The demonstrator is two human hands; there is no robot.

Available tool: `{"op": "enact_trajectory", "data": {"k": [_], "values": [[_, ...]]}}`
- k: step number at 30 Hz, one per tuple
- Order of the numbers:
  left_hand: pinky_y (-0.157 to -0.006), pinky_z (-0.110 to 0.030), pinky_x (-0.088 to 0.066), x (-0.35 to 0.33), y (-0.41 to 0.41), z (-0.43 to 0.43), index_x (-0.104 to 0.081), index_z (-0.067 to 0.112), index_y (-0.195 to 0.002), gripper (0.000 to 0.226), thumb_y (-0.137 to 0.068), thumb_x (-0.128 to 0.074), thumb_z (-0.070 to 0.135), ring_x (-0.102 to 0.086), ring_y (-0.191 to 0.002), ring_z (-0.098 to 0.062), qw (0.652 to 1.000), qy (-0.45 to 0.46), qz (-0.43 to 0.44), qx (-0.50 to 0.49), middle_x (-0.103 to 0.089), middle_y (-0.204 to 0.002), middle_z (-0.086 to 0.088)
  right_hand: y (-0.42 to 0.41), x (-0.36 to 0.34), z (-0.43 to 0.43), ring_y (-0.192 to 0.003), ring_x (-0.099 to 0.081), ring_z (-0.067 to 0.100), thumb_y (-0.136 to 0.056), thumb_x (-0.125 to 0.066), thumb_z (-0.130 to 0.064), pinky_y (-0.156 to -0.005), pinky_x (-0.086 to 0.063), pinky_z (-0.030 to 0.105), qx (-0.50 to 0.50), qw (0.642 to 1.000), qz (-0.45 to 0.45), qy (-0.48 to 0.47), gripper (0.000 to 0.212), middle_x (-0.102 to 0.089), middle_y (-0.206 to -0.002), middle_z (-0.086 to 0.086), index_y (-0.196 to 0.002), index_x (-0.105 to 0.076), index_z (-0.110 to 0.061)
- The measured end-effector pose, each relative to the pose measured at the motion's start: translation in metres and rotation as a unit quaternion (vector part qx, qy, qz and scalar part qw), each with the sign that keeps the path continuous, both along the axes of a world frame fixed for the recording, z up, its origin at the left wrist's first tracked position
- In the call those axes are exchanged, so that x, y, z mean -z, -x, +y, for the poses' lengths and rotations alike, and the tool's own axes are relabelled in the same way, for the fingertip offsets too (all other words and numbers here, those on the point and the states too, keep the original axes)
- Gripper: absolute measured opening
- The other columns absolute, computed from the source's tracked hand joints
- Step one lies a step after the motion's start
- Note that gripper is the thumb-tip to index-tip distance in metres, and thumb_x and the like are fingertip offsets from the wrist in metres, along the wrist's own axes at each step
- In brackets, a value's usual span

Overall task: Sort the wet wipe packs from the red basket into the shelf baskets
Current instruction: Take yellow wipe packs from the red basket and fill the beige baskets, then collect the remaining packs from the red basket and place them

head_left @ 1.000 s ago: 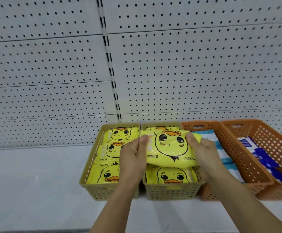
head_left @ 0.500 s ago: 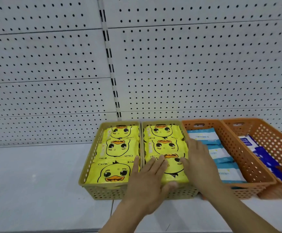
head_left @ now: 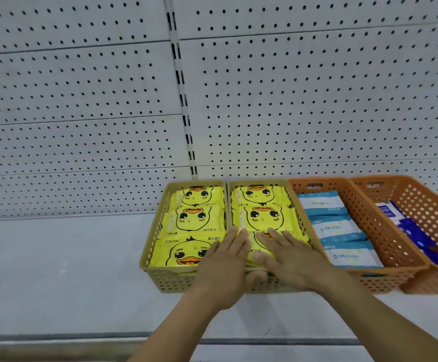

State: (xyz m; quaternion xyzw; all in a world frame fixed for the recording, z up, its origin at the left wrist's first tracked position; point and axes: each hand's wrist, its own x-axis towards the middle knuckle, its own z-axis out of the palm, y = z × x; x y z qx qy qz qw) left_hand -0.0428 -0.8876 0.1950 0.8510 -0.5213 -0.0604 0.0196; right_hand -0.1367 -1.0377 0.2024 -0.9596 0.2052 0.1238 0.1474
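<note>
Two tan baskets stand side by side on the white shelf, each holding yellow duck wet wipe packs. The front yellow pack in the right tan basket lies mostly under my hands. My left hand and my right hand press flat on it with straight fingers, the left thumb over the basket's front wall. The left tan basket shows three duck packs. The red basket is out of view.
Right of the tan baskets stand two orange baskets: one with light blue and white packs, one with dark blue packs. A white pegboard wall rises behind. Bare shelf extends to the left.
A second ago both hands held a yellow duck pack above the right tan basket. It now lies in the basket's front, and both hands press flat on it.
</note>
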Motion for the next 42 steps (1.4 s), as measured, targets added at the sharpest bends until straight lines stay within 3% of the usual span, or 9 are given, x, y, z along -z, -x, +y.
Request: {"op": "enact_trajectory", "data": {"k": [3, 6, 9, 14, 17, 28, 35, 40, 42], "values": [[-0.122, -0.043, -0.004, 0.004, 0.005, 0.006, -0.008, 0.022, -0.156, 0.113, -0.064, 0.017, 0.082, 0.016, -0.149, -0.011, 1.000, 0.007, -0.018, -0.019, 0.008, -0.163, 0.009, 0.014, 0.003, 0.015, -0.146, -0.016, 0.016, -0.093, -0.003, -0.064, -0.115, -0.021, 0.038, 0.011, 0.989, -0.110, 0.103, 0.063, -0.019, -0.159, -0.009, -0.148, -0.023, -0.039], [-0.120, -0.052, -0.017, 0.009, 0.020, 0.024, -0.024, 0.024, -0.153, 0.096, -0.080, 0.011, 0.076, -0.004, -0.150, -0.013, 0.997, 0.051, -0.045, -0.044, -0.012, -0.163, 0.007, 0.039, 0.015, 0.037, -0.144, -0.023, 0.014, -0.081, 0.021, -0.067, -0.116, -0.012, 0.040, 0.023, 0.977, -0.172, 0.126, 0.092, -0.032, -0.154, -0.007, -0.145, -0.034, -0.032], [-0.110, -0.049, -0.038, 0.022, 0.052, 0.061, -0.050, 0.019, -0.141, 0.069, -0.095, -0.023, 0.062, -0.042, -0.138, -0.017, 0.990, 0.120, -0.059, -0.054, -0.047, -0.148, 0.001, 0.073, 0.034, 0.064, -0.142, -0.028, 0.019, -0.095, -0.009, -0.060, -0.116, -0.017, 0.042, 0.039, 0.969, -0.214, 0.115, 0.069, -0.038, -0.151, 0.001, -0.142, -0.043, -0.023], [-0.120, -0.032, -0.005, 0.042, 0.112, 0.127, -0.018, 0.030, -0.153, 0.071, -0.091, -0.015, 0.065, -0.018, -0.147, -0.009, 0.977, 0.181, 0.021, -0.114, -0.021, -0.159, 0.013, 0.124, 0.055, 0.130, -0.144, -0.015, 0.011, -0.096, -0.028, -0.054, -0.114, -0.024, 0.033, 0.070, 0.961, -0.268, -0.012, 0.055, -0.012, -0.158, -0.012, -0.148, -0.026, -0.033], [-0.113, -0.025, -0.019, 0.049, 0.142, 0.178, -0.023, 0.032, -0.151, 0.067, -0.092, -0.016, 0.064, -0.032, -0.140, -0.008, 0.963, 0.212, 0.052, -0.159, -0.036, -0.152, 0.013, 0.144, 0.064, 0.174, -0.137, -0.029, 0.005, -0.097, -0.037, -0.046, -0.102, -0.037, 0.027, 0.071, 0.952, -0.293, -0.060, 0.047, -0.025, -0.152, -0.016, -0.143, -0.031, -0.035], [-0.095, -0.029, -0.045, 0.098, 0.171, 0.398, -0.030, 0.034, -0.148, 0.055, -0.098, -0.042, 0.052, -0.052, -0.122, -0.010, 0.891, 0.190, 0.142, -0.387, -0.048, -0.143, 0.013, 0.118, 0.100, 0.333, -0.098, -0.054, 0.002, -0.096, -0.047, -0.038, -0.080, -0.046, 0.027, -0.046, 0.962, -0.183, -0.198, 0.026, -0.054, -0.117, -0.017, -0.121, -0.053, -0.035], [-0.101, -0.026, -0.044, 0.146, 0.138, 0.536, -0.048, 0.028, -0.137, 0.045, -0.095, -0.054, 0.042, -0.055, -0.121, -0.004, 0.792, 0.216, 0.243, -0.517, -0.058, -0.132, 0.013, 0.031, 0.138, 0.457, -0.095, -0.058, 0.001, -0.095, -0.054, -0.029, -0.093, -0.045, 0.029, -0.111, 0.954, -0.098, -0.262, 0.020, -0.059, -0.108, -0.016, -0.113, -0.059, -0.034], [-0.082, -0.038, -0.056, 0.186, 0.069, 0.651, -0.058, 0.022, -0.126, 0.040, -0.089, -0.060, 0.037, -0.067, -0.080, -0.012, 0.688, 0.228, 0.356, -0.590, -0.067, -0.100, 0.010, -0.064, 0.185, 0.576, -0.094, -0.062, 0.007, -0.092, -0.057, -0.023, -0.086, -0.051, 0.034, -0.134, 0.945, -0.045, -0.294, 0.017, -0.063, -0.109, -0.009, -0.106, -0.062, -0.032], [-0.085, -0.027, -0.050, 0.201, 0.047, 0.680, -0.056, 0.023, -0.128, 0.039, -0.092, -0.058, 0.036, -0.067, -0.090, -0.011, 0.694, 0.188, 0.343, -0.604, -0.069, -0.108, 0.008, -0.085, 0.200, 0.610, -0.094, -0.061, 0.009, -0.091, -0.057, -0.023, -0.086, -0.051, 0.036, -0.161, 0.942, -0.022, -0.294, 0.017, -0.062, -0.106, -0.009, -0.106, -0.063, -0.031]]}}
